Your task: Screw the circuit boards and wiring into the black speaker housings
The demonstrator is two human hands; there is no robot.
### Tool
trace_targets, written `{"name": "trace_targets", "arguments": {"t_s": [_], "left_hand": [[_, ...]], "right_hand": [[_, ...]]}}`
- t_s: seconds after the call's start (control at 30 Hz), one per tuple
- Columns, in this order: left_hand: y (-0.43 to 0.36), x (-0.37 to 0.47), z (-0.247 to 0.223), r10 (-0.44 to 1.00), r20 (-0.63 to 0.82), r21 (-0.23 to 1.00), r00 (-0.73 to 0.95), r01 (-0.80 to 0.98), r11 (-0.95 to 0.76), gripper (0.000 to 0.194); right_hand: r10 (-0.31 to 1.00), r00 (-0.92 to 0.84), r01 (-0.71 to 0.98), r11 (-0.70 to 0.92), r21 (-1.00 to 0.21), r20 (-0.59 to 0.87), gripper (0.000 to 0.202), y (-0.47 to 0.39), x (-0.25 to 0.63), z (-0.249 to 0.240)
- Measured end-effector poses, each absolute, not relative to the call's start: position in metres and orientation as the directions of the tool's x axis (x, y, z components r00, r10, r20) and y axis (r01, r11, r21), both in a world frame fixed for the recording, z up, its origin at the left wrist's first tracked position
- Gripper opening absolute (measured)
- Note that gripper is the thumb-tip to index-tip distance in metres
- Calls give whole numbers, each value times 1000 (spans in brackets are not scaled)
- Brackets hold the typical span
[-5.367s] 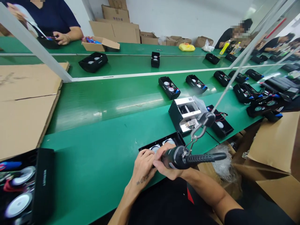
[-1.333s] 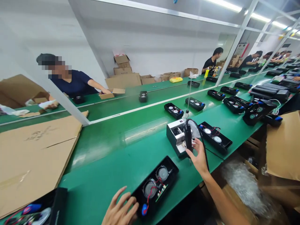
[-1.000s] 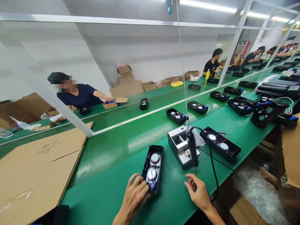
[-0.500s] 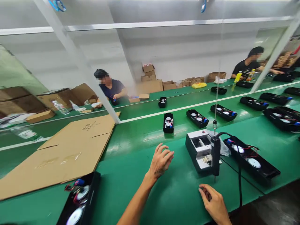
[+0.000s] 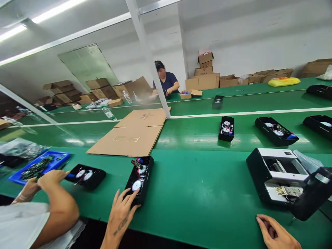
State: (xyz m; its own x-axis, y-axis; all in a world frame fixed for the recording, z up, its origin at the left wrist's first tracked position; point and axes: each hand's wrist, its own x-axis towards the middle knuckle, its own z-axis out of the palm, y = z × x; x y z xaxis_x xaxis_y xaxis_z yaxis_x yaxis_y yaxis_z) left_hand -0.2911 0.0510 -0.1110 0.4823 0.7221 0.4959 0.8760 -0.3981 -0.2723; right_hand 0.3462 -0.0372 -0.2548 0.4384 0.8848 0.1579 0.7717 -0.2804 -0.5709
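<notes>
My left hand [image 5: 122,211] is at the near end of a black speaker housing [image 5: 140,180]. Its fingers are spread, with fingertips over the housing's edge and by a round white speaker, and the thumb lies at the near end. Red wires and a blue part show at the housing's far end. On the right, my right hand [image 5: 276,232] is curled, thumb and fingers together, low over the green table; anything inside is hidden. Just beyond it hang a black electric screwdriver [image 5: 315,193], tilted and blurred, and a black-and-white box-shaped machine [image 5: 281,174].
At left, a co-worker's arm [image 5: 58,197] reaches toward another speaker housing [image 5: 89,177] and a blue tray [image 5: 58,155] of circuit boards. A cardboard sheet [image 5: 129,138] lies beyond my left hand. Several housings stand farther back, and a person [image 5: 168,83] sits across.
The view has swung left. My left hand has moved left and down from over the table onto the speaker housing. My right hand stays curled near the machine; the screwdriver now tilts.
</notes>
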Motion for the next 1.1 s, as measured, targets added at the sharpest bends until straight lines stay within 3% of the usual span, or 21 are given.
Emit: {"name": "trace_targets", "arguments": {"t_s": [0.1, 0.2, 0.27, 0.33, 0.4, 0.47, 0.57, 0.67, 0.8, 0.9, 1.0, 1.1], "left_hand": [[67, -234, -116, 692, 545, -218, 474, 877, -429, 38], [77, -124, -120, 682, 660, -6, 316, 910, -415, 29], [71, -51, -119, 728, 641, 170, 241, 881, -441, 27], [56, 5, -114, 749, 580, 315, 320, 760, -569, 28], [39, 38, -106, 686, 525, 388, 503, 577, -719, 32], [27, 49, -95, 564, 542, 400, 623, 399, -825, 29], [24, 37, -79, 481, 641, 379, 598, 299, -876, 21], [33, 9, -70, 482, 679, 337, 554, 349, -875, 14], [51, -33, -82, 528, 620, 216, 581, 521, -826, 27], [60, -54, -100, 558, 545, 182, 625, 562, -807, 37], [64, -59, -110, 584, 530, 272, 616, 528, -804, 24], [65, -51, -109, 607, 561, 372, 563, 483, -792, 9]], "right_hand": [[892, 398, 768, -194, -611, 217, 74, -34, 328, -239], [903, 202, 791, 77, -607, 378, 64, -33, 282, -210], [917, 73, 834, 160, -528, 393, 85, -31, 246, -191], [909, -43, 843, 255, -473, 414, 107, -26, 219, -179], [877, -71, 814, 326, -481, 475, 101, -19, 212, -174], [870, 14, 776, 302, -554, 493, 92, -12, 227, -171], [936, 91, 663, 197, -722, 339, 87, -10, 275, -165], [973, 173, 570, 26, -821, 151, 60, -19, 321, -157], [956, 286, 511, -95, -855, 65, 57, -37, 345, -151], [945, 320, 489, -99, -867, 72, 54, -44, 339, -149], [947, 273, 523, 1, -852, 168, 41, -37, 323, -138], [914, 171, 568, 213, -795, 367, 28, -17, 299, -118]]}}
